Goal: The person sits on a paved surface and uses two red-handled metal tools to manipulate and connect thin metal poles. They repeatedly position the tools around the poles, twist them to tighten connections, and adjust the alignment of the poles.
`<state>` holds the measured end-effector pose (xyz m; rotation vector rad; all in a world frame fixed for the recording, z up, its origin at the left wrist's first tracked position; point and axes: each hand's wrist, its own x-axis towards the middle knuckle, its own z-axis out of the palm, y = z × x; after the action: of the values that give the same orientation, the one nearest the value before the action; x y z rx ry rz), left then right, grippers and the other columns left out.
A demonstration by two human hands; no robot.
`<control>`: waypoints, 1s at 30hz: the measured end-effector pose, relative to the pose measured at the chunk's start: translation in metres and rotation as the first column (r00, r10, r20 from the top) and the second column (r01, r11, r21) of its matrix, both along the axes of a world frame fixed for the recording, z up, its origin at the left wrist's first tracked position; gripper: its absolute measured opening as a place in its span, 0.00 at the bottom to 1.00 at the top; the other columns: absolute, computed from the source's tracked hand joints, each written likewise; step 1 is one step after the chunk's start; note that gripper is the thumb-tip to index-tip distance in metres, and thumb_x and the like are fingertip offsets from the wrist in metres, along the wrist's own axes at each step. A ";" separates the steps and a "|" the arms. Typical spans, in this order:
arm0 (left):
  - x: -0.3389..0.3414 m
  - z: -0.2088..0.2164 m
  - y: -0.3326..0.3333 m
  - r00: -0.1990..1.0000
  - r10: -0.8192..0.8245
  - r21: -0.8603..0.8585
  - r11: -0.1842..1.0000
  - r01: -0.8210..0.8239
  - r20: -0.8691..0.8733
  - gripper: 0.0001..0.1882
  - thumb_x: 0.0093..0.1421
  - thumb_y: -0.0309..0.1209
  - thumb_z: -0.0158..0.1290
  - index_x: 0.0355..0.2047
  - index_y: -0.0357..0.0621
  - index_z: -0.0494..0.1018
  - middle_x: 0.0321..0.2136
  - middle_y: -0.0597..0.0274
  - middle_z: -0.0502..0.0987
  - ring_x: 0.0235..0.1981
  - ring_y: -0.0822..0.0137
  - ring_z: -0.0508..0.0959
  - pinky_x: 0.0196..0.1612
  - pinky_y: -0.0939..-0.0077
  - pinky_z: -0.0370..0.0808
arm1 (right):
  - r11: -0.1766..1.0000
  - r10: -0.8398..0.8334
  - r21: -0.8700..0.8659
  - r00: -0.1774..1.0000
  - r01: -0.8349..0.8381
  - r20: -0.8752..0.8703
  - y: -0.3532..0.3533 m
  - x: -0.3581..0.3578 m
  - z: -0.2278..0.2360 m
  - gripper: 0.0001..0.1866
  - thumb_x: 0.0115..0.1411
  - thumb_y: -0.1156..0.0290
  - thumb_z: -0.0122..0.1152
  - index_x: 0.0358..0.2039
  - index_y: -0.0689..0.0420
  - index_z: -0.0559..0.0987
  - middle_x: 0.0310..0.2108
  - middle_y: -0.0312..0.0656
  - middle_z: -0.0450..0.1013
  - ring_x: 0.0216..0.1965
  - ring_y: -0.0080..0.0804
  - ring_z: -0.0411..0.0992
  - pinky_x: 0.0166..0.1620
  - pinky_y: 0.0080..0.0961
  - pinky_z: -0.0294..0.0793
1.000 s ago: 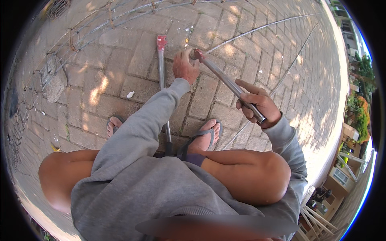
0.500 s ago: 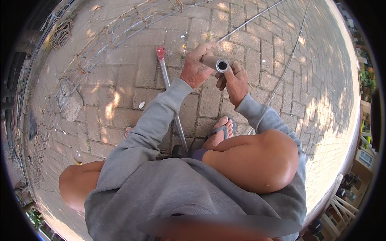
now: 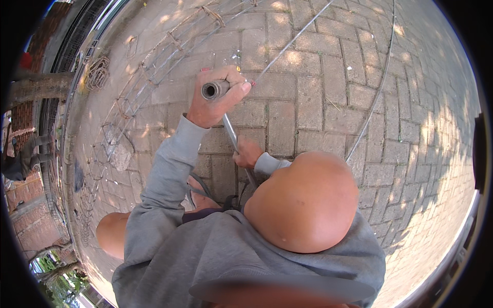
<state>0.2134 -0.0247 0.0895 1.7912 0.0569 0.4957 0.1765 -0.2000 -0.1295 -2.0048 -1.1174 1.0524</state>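
Note:
My left hand point(image 3: 208, 105) is closed round a grey metal pipe point(image 3: 222, 87), whose round hollow end faces up toward me. Nearer my body, the fingers of my right hand point(image 3: 248, 152) wrap round a silver bar point(image 3: 230, 131). That bar runs from between my legs up to beneath the left hand. Bits of red point(image 3: 204, 69) show beside the left hand, which hides most of the bar's far end. A thin steel rod point(image 3: 295, 42) stretches from near my left fingers toward the far right.
Tied reinforcing-bar cages point(image 3: 149, 77) lie on the paving point(image 3: 281, 120) at the far left, next to a flat stone slab point(image 3: 119, 149). Bundled metal rings point(image 3: 97, 73) sit beyond them. Another long rod point(image 3: 377, 95) curves across the right side.
My left hand has moved left with the pipe. The right hand has let go of the pipe, come down nearer my body and taken hold of the silver bar.

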 end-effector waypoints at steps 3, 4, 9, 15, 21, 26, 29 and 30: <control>0.005 -0.001 0.010 0.992 0.029 0.013 1.000 -0.028 -0.125 0.12 0.64 0.29 0.62 0.24 0.43 0.74 0.20 0.72 0.70 0.24 0.78 0.67 0.29 0.74 0.65 | 0.979 -0.040 0.194 0.994 0.060 -0.106 0.020 0.018 0.006 0.16 0.58 0.72 0.58 0.42 0.69 0.69 0.32 0.70 0.76 0.37 0.71 0.77 0.40 0.57 0.76; 0.004 -0.001 0.012 0.987 -0.006 0.005 1.000 0.007 -0.163 0.11 0.64 0.30 0.60 0.25 0.43 0.73 0.22 0.70 0.71 0.26 0.75 0.68 0.31 0.73 0.65 | 0.971 -0.021 0.235 0.998 0.036 -0.063 0.026 0.028 0.010 0.15 0.59 0.73 0.58 0.42 0.69 0.69 0.32 0.70 0.76 0.36 0.71 0.77 0.39 0.57 0.76; 0.002 0.016 0.034 0.936 -0.268 -0.049 0.963 0.264 -0.230 0.17 0.60 0.43 0.60 0.29 0.43 0.71 0.28 0.66 0.69 0.31 0.68 0.69 0.37 0.69 0.66 | 0.965 0.094 0.237 0.991 -0.113 0.090 0.035 0.103 0.044 0.19 0.60 0.74 0.60 0.50 0.67 0.67 0.32 0.67 0.74 0.36 0.73 0.74 0.38 0.59 0.72; 0.014 0.027 0.059 0.743 -0.626 -0.122 0.778 0.617 -0.234 0.27 0.53 0.55 0.62 0.31 0.41 0.73 0.30 0.64 0.69 0.35 0.67 0.69 0.42 0.65 0.64 | 0.945 0.269 0.126 0.938 -0.301 0.217 -0.061 0.170 0.115 0.16 0.57 0.75 0.61 0.45 0.65 0.71 0.25 0.61 0.74 0.29 0.68 0.76 0.34 0.55 0.76; 0.022 0.032 0.076 0.561 -0.704 -0.547 0.702 0.456 -0.436 0.28 0.59 0.52 0.62 0.43 0.37 0.81 0.39 0.57 0.76 0.46 0.62 0.73 0.53 0.63 0.68 | 0.947 0.082 -0.289 0.978 -0.137 -0.194 -0.149 0.180 0.225 0.12 0.56 0.77 0.63 0.41 0.65 0.75 0.22 0.58 0.72 0.25 0.64 0.75 0.30 0.51 0.72; 0.017 0.054 0.069 0.611 -0.421 -0.587 0.805 -0.089 -0.671 0.23 0.61 0.38 0.63 0.52 0.35 0.78 0.42 0.54 0.77 0.48 0.64 0.77 0.53 0.68 0.72 | 0.933 0.014 -0.360 0.999 -0.031 -0.050 -0.169 0.197 0.301 0.12 0.56 0.75 0.62 0.39 0.64 0.73 0.22 0.60 0.72 0.25 0.66 0.74 0.31 0.53 0.73; 0.014 0.056 0.040 0.545 -0.145 -0.373 0.866 -0.334 -0.826 0.28 0.59 0.34 0.65 0.57 0.35 0.75 0.49 0.48 0.76 0.46 0.62 0.80 0.48 0.66 0.75 | 0.929 -0.009 -0.369 1.000 -0.001 -0.026 -0.152 0.216 0.331 0.12 0.59 0.72 0.61 0.41 0.64 0.73 0.24 0.63 0.75 0.31 0.71 0.76 0.36 0.58 0.75; 0.015 0.056 0.029 0.462 -0.093 -0.312 0.850 -0.425 -0.882 0.27 0.58 0.31 0.64 0.57 0.35 0.74 0.40 0.55 0.78 0.40 0.65 0.80 0.41 0.66 0.76 | 0.897 -0.112 -0.440 0.983 0.036 -0.148 -0.143 0.225 0.341 0.13 0.59 0.72 0.62 0.41 0.65 0.73 0.24 0.62 0.75 0.30 0.69 0.76 0.35 0.56 0.76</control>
<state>0.2289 0.0048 0.1457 1.3267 1.0384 -0.3717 0.4016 -0.3430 0.2119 -2.2200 -0.7522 1.5074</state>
